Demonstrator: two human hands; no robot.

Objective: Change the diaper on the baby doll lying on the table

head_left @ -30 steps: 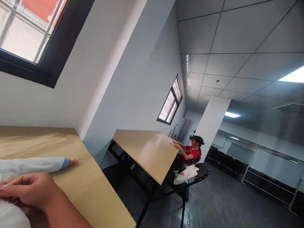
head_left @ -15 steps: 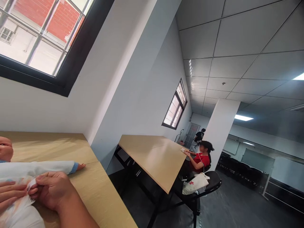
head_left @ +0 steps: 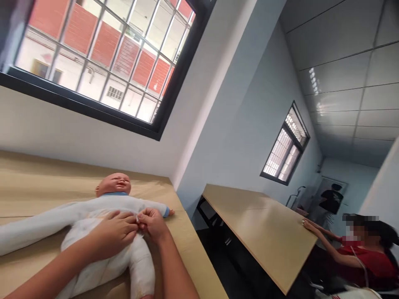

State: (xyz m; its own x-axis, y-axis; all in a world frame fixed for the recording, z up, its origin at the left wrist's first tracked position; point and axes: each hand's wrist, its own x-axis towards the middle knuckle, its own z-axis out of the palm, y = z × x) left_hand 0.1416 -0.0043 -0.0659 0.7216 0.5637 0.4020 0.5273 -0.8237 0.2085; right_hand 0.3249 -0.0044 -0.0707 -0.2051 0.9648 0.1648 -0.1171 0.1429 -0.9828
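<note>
A baby doll (head_left: 116, 182) lies on its back on the wooden table (head_left: 26, 176), its arms stretched out to the sides. It wears a white long-sleeved top with blue trim and a pale diaper (head_left: 79, 226) with faint orange print around its waist. My left hand (head_left: 115, 232) rests flat on the diaper's front, fingers extended. Close to those fingertips, my right hand (head_left: 152, 223) pinches a small white diaper tab (head_left: 138, 218) at the side of the doll's waist. The fingers partly cover the tab.
A barred window (head_left: 102, 62) is in the wall behind the table. Across a gap at right stands a second table (head_left: 249, 216), where a person in a red top (head_left: 374, 257) sits with hands on it. Another person in dark clothing (head_left: 331, 201) stands at the back.
My view has swung left, bringing the whole doll and both forearms into sight. My right hand still pinches the tab, and my left hand still lies on the diaper.
</note>
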